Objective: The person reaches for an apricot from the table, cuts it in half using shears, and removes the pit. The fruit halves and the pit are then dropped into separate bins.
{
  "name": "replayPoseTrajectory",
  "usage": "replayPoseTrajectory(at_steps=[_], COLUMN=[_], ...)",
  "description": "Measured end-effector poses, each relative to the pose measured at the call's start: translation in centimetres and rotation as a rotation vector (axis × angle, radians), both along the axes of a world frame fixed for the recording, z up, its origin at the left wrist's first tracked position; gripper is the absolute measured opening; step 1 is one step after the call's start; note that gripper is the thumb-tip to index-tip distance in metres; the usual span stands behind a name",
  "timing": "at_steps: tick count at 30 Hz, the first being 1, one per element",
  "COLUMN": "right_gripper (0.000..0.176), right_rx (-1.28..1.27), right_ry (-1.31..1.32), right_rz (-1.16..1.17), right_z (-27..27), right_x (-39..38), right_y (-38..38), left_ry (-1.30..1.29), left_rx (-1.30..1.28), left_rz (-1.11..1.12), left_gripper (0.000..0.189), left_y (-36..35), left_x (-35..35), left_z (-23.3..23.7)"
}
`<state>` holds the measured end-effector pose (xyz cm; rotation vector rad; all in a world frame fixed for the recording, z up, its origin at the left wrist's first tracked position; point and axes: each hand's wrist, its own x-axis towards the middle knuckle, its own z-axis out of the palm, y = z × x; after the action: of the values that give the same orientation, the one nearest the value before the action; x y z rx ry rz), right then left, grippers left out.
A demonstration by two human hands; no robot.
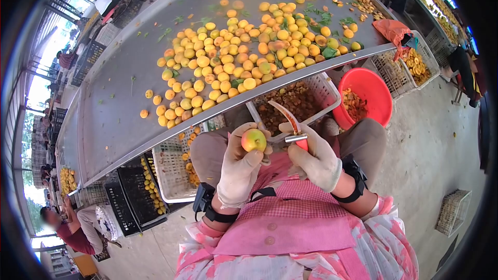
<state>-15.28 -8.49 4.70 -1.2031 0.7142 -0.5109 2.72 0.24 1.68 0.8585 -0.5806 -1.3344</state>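
In the head view my left hand (239, 165), in a pale work glove, is closed around a yellow-green apricot (253, 140) with a red blush. The fruit rests between thumb and fingers, and its upper side faces me. My right hand (317, 162), gloved too, grips a curved knife (293, 121) by its red handle. A silver collar joins handle and blade, and the blade points up and left, apart from the fruit. Both hands are above my lap, in front of the metal table's edge. The fingers behind the knife handle are partly hidden.
A sloping metal table (122, 119) carries many apricots (223, 67). Below its edge stand a white crate (329, 91) of brownish pieces, a red bucket (381, 93) of cut fruit and another white crate (171, 176). Black crates (122, 197) are at left. A person (72, 231) sits lower left.
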Motion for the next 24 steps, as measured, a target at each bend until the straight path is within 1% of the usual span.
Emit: replayPoseTrajectory(at_steps=[1, 2, 4, 6, 8, 9, 10, 11, 12, 14, 15, 17, 18, 20, 21, 22, 23, 24], right_gripper=[0.046, 0.046, 0.046, 0.049, 0.046, 0.046, 0.042, 0.039, 0.032, 0.032, 0.032, 0.037, 0.037, 0.040, 0.040, 0.040, 0.040, 0.040], right_rx=[-0.123, -0.124, -0.220, -0.231, -0.336, -0.336, -0.258, -0.181, 0.014, 0.030, 0.030, 0.148, 0.147, 0.233, 0.268, 0.269, 0.303, 0.336], right_ry=[0.023, 0.026, -0.071, -0.045, 0.014, 0.014, -0.013, -0.039, -0.013, -0.035, -0.033, -0.063, -0.062, -0.059, -0.039, -0.039, -0.042, -0.045], right_rz=[0.028, 0.029, 0.031, 0.043, -0.008, -0.007, -0.092, -0.176, -0.214, -0.266, -0.267, -0.196, -0.197, -0.126, -0.131, -0.128, -0.085, -0.041], right_z=[-0.4, -0.5, -0.6, -0.8, -0.6, -0.8, -1.0, -1.2, 0.0, 0.3, 0.6, 1.3, 1.3, 1.3, 1.0, 0.8, 0.7, 0.5], right_x=[-0.3, -0.2, 0.2, 0.3, 0.3, 0.3, 0.3, 0.3, 0.4, 0.7, 0.7, 0.5, 0.5, 0.7, 0.7, 0.7, 0.7, 0.6], right_y=[0.1, 0.4, 0.9, 1.0, 1.1, 1.1, 1.1, 1.1, 0.9, 0.5, 0.3, 0.0, -0.1, -0.3, -0.3, -0.3, -0.5, -0.6], left_ry=[0.001, -0.020, -0.037, -0.117, -0.149, -0.260, -0.371, -0.390, -0.389, -0.531, -0.529, -0.615, -0.614, -0.842, -0.841, -0.909, -0.977, -0.977], left_rx=[-0.001, -0.003, -0.007, -0.040, -0.035, -0.036, -0.036, -0.052, -0.052, -0.084, -0.083, -0.056, -0.057, -0.063, -0.061, -0.099, -0.138, -0.136], left_rz=[0.000, -0.026, -0.049, -0.039, -0.059, -0.051, -0.041, -0.039, -0.037, 0.007, 0.006, 0.031, 0.031, 0.008, 0.010, 0.039, 0.067, 0.068], left_gripper=[0.067, 0.068, 0.070, 0.073, 0.071, 0.069, 0.068, 0.069, 0.069, 0.073, 0.073, 0.070, 0.070, 0.069, 0.069, 0.067, 0.065, 0.065], left_y=[0.1, 0.1, 0.1, 0.1, 0.3, 0.3, 0.2, 0.1, 0.1, 0.1, 0.1, 0.3, 0.3, 0.4, 0.4, 0.4, 0.3, 0.4], left_x=[-0.1, -0.2, -0.6, -1.0, -1.1, -1.1, -1.2, -1.3, -1.3, -1.4, -1.4, -1.5, -1.4, -1.1, -1.1, -1.1, -1.1, -1.0], left_z=[0.0, -0.1, -0.1, 0.1, 0.4, 0.6, 0.9, 1.2, 1.2, 1.1, 0.9, 0.3, 0.3, 0.4, 0.5, 0.8, 0.9, 1.0])
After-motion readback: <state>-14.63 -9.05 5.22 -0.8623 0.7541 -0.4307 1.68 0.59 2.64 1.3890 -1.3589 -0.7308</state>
